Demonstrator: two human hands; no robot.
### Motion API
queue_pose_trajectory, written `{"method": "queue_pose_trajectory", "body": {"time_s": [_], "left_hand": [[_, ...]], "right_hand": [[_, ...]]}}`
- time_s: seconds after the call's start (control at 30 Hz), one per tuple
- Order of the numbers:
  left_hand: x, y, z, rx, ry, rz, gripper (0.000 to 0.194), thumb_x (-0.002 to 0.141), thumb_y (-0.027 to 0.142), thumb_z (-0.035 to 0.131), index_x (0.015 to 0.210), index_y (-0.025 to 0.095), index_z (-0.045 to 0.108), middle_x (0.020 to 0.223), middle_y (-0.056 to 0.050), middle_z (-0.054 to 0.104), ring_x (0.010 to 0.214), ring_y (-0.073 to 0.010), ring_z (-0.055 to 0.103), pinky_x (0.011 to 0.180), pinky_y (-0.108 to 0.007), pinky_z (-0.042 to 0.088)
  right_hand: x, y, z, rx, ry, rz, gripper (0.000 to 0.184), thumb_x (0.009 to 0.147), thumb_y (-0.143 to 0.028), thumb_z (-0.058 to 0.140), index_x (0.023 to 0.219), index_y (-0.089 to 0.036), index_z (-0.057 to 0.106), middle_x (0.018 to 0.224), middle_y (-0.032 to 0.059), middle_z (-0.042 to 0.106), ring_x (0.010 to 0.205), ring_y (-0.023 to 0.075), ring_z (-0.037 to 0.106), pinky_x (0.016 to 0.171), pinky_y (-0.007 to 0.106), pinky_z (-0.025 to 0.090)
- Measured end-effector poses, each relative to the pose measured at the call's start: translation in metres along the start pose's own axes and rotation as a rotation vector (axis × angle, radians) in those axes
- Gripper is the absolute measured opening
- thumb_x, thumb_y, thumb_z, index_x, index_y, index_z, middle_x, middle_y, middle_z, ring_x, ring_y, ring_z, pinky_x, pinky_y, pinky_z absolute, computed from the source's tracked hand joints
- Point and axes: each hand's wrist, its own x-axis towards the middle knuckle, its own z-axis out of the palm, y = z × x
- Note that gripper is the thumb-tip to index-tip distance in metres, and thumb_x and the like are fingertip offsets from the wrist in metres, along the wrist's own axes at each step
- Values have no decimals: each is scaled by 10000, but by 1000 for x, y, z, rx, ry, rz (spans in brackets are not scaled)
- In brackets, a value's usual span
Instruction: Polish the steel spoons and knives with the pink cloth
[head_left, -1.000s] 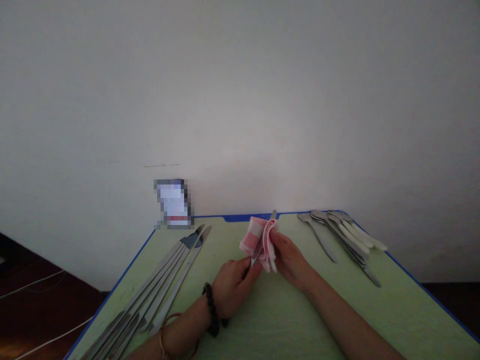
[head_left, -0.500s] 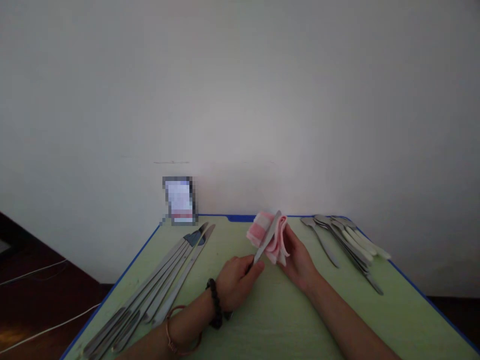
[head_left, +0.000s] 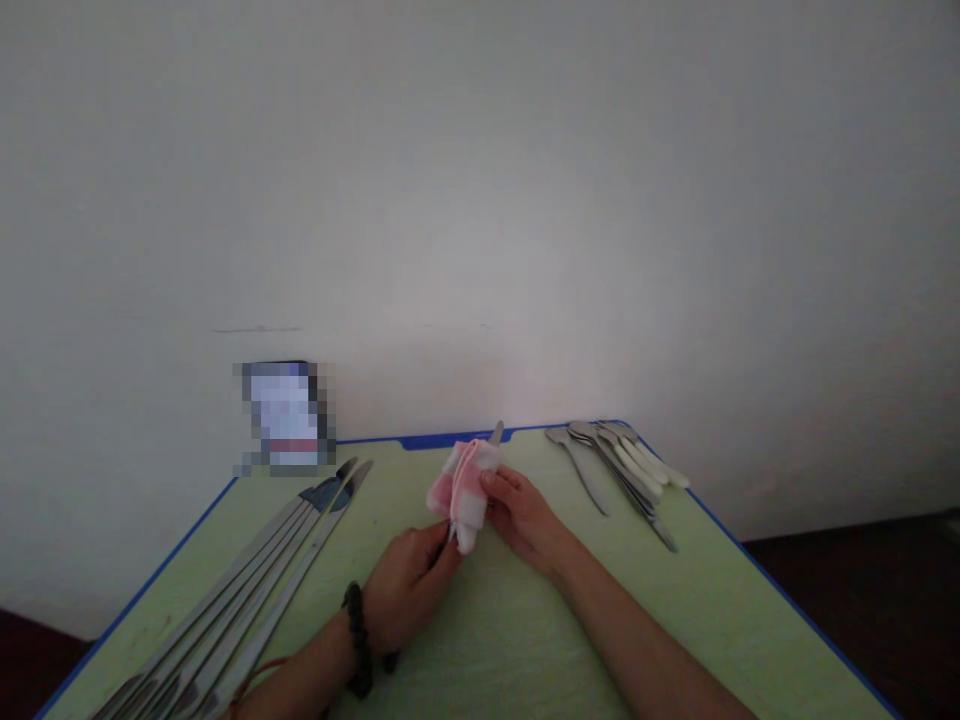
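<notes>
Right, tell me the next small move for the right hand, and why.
Probably slide the right hand and the pink-and-white cloth toward the tip of the knife: the cloth is folded over the blade, the tip pokes out uncovered, and the left hand grips the near end.

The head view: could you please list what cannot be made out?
In the head view:
- Silver metal knife: middle hidden by pink-and-white checked cloth, lower end mostly by left hand.
- Lit rectangular screen: contents blurred by pixelation.
- Long silver metal cutlery: near ends cut off by bottom edge.
</notes>
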Motion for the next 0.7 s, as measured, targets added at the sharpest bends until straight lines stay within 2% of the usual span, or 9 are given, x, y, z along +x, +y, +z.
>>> {"method": "queue_pose_trajectory", "body": {"time_s": [0.1, 0.23, 0.37, 0.5, 0.7], "left_hand": [[0, 2, -1, 78, -23, -9, 315, 889, 363, 321, 635, 193, 398, 528, 52, 357, 480, -105, 348, 491, -229, 235], [-2, 6, -7, 123, -119, 20, 298, 859, 367, 393, 624, 189, 434, 493, 54, 415, 463, -101, 385, 477, -205, 272], [-3, 9, -9, 60, -210, 63, 285, 887, 362, 362, 758, 187, 545, 463, 64, 468, 448, -99, 448, 499, -187, 330], [-4, 10, -8, 161, -151, 92, 280, 877, 372, 393, 775, 188, 576, 507, 60, 459, 479, -100, 449, 512, -200, 310], [-3, 7, -6, 140, -161, 83, 323, 887, 380, 353, 712, 179, 536, 497, 61, 418, 464, -97, 429, 493, -203, 291]], "right_hand": [[-1, 0, 2, 27, 18, 13, 277, 669, -340, 715, 869, -161, 643, 828, 34, 663, 731, 140, 585, 689, 258, 449], [0, 0, 5, 41, 83, -8, 253, 693, -357, 695, 817, -150, 618, 662, 10, 632, 583, 120, 553, 579, 242, 438], [4, 1, 2, 59, 175, -38, 274, 726, -419, 645, 764, -153, 592, 595, 9, 608, 503, 127, 521, 511, 263, 430], [9, 3, -4, 181, 320, -88, 285, 707, -441, 656, 744, -167, 587, 616, -1, 601, 541, 124, 518, 523, 257, 433], [10, 4, -7, 222, 273, -53, 281, 696, -433, 663, 755, -163, 611, 618, -3, 599, 537, 118, 498, 529, 254, 409]]}}
